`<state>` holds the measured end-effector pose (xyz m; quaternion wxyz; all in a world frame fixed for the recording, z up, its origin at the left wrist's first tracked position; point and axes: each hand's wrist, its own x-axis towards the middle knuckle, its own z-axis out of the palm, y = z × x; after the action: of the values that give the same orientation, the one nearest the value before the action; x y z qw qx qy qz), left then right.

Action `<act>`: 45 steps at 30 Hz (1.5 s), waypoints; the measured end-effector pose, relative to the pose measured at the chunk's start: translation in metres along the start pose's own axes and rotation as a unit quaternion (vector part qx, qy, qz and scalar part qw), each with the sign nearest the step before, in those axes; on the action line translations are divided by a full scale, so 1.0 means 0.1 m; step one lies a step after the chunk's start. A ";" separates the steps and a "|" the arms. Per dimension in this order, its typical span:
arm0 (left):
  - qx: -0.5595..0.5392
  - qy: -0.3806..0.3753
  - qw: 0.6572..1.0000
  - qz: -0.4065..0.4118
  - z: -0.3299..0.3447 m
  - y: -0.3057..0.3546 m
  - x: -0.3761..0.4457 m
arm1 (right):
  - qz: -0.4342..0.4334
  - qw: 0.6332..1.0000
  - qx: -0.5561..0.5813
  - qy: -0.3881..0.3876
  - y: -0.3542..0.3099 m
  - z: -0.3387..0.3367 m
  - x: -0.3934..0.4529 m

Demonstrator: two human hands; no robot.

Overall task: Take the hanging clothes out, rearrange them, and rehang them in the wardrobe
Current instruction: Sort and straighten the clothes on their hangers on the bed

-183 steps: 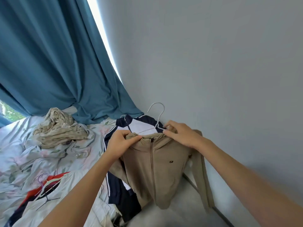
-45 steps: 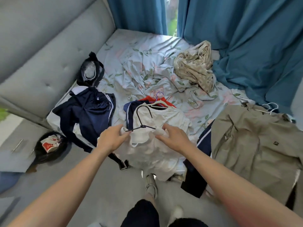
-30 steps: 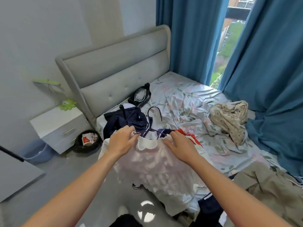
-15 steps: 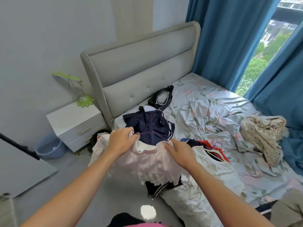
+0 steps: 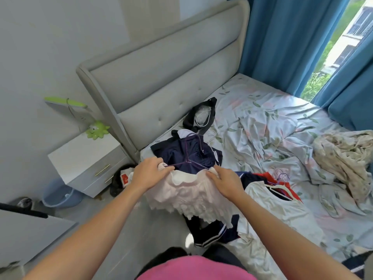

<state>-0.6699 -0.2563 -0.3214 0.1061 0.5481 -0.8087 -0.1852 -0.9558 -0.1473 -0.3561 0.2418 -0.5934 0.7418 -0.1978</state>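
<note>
Head view showed both forearms stretched forward over the edge of the bed [image 5: 262, 110], holding up a white frilled garment [image 5: 191, 197] on a dark hanger [image 5: 187, 161]. The left hand [image 5: 148, 174] had its fingers curled round the garment's left shoulder, while the right hand [image 5: 226, 183] pinched the right shoulder, above a navy garment [image 5: 185, 152] lying on the bed.

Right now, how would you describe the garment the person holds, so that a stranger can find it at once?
Start at the grey padded headboard and come down to the near edge of the bed. There both hands, left and right, hold up a white frilled garment on a thin dark hanger. Unlike its neighbours, it has rows of ruffles.
</note>
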 end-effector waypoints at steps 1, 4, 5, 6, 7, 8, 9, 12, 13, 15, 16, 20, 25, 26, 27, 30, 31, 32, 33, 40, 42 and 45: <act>-0.007 -0.012 1.000 0.004 0.00 -0.03 0.09 | 0.005 1.000 0.005 -0.006 0.01 0.01 0.10; -0.036 -0.054 0.997 0.029 0.00 -0.15 0.38 | 0.027 0.999 0.010 -0.014 0.03 0.03 0.34; -0.042 -0.072 0.996 0.038 0.01 -0.20 0.50 | 0.038 0.999 0.009 -0.016 0.04 0.03 0.41; -0.045 -0.092 0.994 0.045 0.03 -0.24 0.62 | 0.051 0.999 0.009 -0.017 0.06 0.04 0.47; -0.043 -0.109 0.992 0.053 0.06 -0.29 0.75 | 0.064 0.998 0.010 -0.018 0.08 0.05 0.54; -0.037 -0.122 0.990 0.061 0.10 -0.34 0.89 | 0.076 0.997 0.011 -0.017 0.09 0.08 0.62; -0.031 -0.131 0.989 0.069 0.15 -0.39 1.04 | 0.089 0.996 0.012 -0.016 0.10 0.12 0.70; -0.015 -0.156 0.983 0.093 0.30 -0.55 1.53 | 0.132 0.991 0.019 -0.013 0.08 0.26 0.94; -0.009 -0.168 0.981 0.101 0.34 -0.61 1.70 | 0.145 0.989 0.018 -0.011 0.06 0.32 1.02; 0.006 -0.191 0.975 0.116 0.41 -0.74 2.05 | 0.172 0.985 0.015 -0.010 0.00 0.44 1.21; 0.012 -0.197 0.973 0.123 0.43 -0.81 2.22 | 0.186 0.982 0.015 -0.008 -0.05 0.51 1.32; 0.032 -0.220 0.965 0.139 0.49 -1.15 2.86 | 0.244 0.970 0.007 -0.008 -0.28 0.80 1.82; 0.063 -0.250 0.949 0.183 0.56 -1.40 3.54 | 0.305 0.952 0.024 -0.017 -0.45 1.16 2.26; 0.074 -0.253 0.946 0.190 0.62 -1.41 3.67 | 0.317 0.948 0.028 -0.012 -0.43 1.23 2.33; 0.080 -0.256 0.943 0.197 0.70 -1.42 3.80 | 0.328 0.944 0.033 -0.006 -0.39 1.29 2.39; 0.074 -0.273 0.933 0.220 1.04 -1.41 4.18 | 0.355 0.934 0.040 0.002 -0.20 1.45 2.62; 0.071 -0.279 0.931 0.226 1.17 -1.42 4.29 | 0.360 0.932 0.040 0.005 -0.11 1.51 2.70; 0.069 -0.283 0.928 0.231 1.30 -1.43 4.39 | 0.365 0.930 0.040 0.009 -0.02 1.57 2.77; 0.067 -0.285 0.927 0.234 1.44 -1.45 4.48 | 0.370 0.928 0.042 0.014 0.08 1.62 2.84; 0.062 -0.261 0.932 0.244 2.53 -1.53 5.02 | 0.374 0.926 0.018 0.055 0.89 2.13 3.31; 0.065 -0.246 0.933 0.253 2.80 -1.52 5.18 | 0.371 0.926 0.016 0.075 1.14 2.25 3.43; 0.093 -0.209 0.934 0.275 3.11 -1.53 5.34 | 0.361 0.928 0.024 0.088 1.44 2.37 3.58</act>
<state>-0.8579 -0.7438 -0.6848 -0.0706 0.2600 -0.9455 -0.1829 -0.9920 -0.4666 -0.6748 0.2451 -0.2598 0.9190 -0.1668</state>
